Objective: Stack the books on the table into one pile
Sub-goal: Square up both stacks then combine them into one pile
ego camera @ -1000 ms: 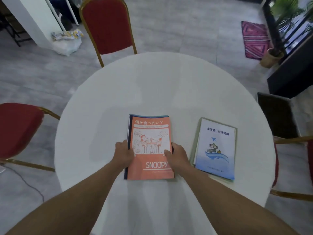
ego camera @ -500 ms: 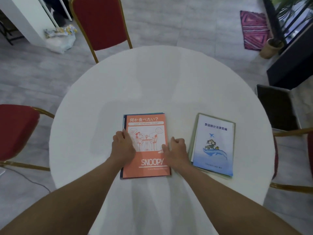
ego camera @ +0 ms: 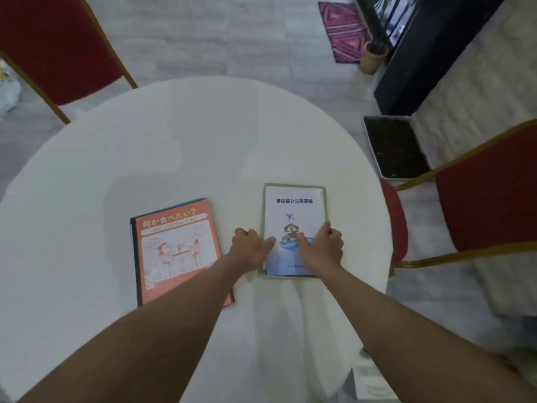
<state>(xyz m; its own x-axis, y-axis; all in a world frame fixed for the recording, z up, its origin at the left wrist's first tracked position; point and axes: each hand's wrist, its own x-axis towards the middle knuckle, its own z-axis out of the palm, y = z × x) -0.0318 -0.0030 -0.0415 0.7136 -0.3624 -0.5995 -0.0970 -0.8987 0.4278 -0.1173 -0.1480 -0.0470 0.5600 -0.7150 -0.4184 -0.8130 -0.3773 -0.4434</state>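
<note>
Books: two groups lie flat on the round white table (ego camera: 180, 146), near each other but apart, so the single pile is not yet made.
Orange book (ego camera: 177, 248): left of centre, topmost of a small pile; a dark cover edge shows under it along its left side. The left forearm crosses over its lower right corner.
Blue-and-white book (ego camera: 293, 207): right of centre, lying on a greenish one whose border shows around it. Likely the next lot to go onto the orange pile.
Left hand (ego camera: 250, 245): set against the left edge of the blue-and-white book, fingers loosely curled with the tips touching the cover edge. Nothing is lifted; whether the fingertips have got under the edge, I cannot tell.
Right hand (ego camera: 319, 245): lies flat on the cover, fingers spread and open, thumb toward the right edge. It presses but does not grasp.
Reason for hold: one hand at each side, probably to square the two books and take them up together.
Risk: the thin top book could slide off the greenish one when raised.
Surroundings: red chairs (ego camera: 491, 193) stand around the table.
</note>
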